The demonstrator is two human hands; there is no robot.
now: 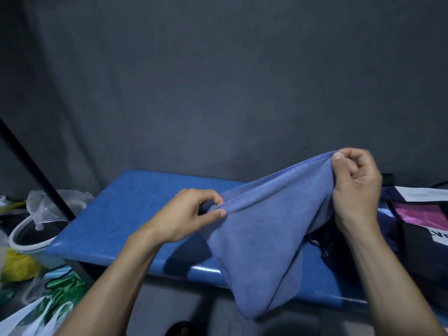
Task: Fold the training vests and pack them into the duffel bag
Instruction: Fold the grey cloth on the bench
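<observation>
A blue-violet training vest (264,236) hangs in the air over the right half of the blue table (126,214). My left hand (186,214) pinches its upper hem low at the centre. Higher and to the right, my right hand (356,187) grips the other end of that hem. The cloth is doubled over and droops past the table's front edge. A dark duffel bag (417,241) with black straps sits at the right end of the table, partly hidden behind my right forearm and the vest. Pink fabric (417,214) shows in it.
A grey cloth backdrop hangs behind the table. To the left stand a slanted black pole (36,173), a white bucket (26,243), clear and white plastic bags (58,202), and yellow and green packaging. A white paper (421,194) lies on the bag.
</observation>
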